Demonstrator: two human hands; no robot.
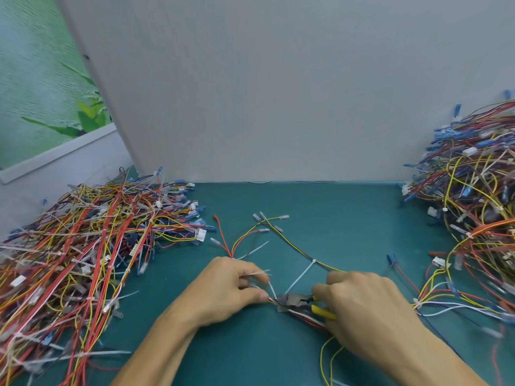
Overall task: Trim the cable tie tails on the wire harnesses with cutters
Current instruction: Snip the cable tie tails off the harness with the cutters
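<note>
One wire harness (301,250) of red, yellow and black wires lies on the green mat between my hands. My left hand (231,288) pinches its bundle beside a white cable tie tail (271,288) that sticks up. My right hand (365,307) grips yellow-handled cutters (298,300), whose grey jaws sit at the base of that tail, right by my left thumb. A second white tie tail (302,275) runs from the yellow-black wire pair down toward the cutters. Whether the jaws touch the tail is blurred.
A large heap of harnesses (83,246) with long white tie tails covers the left of the mat (334,218). Another heap (473,204) is stacked at the right. A grey panel (278,93) stands behind the mat.
</note>
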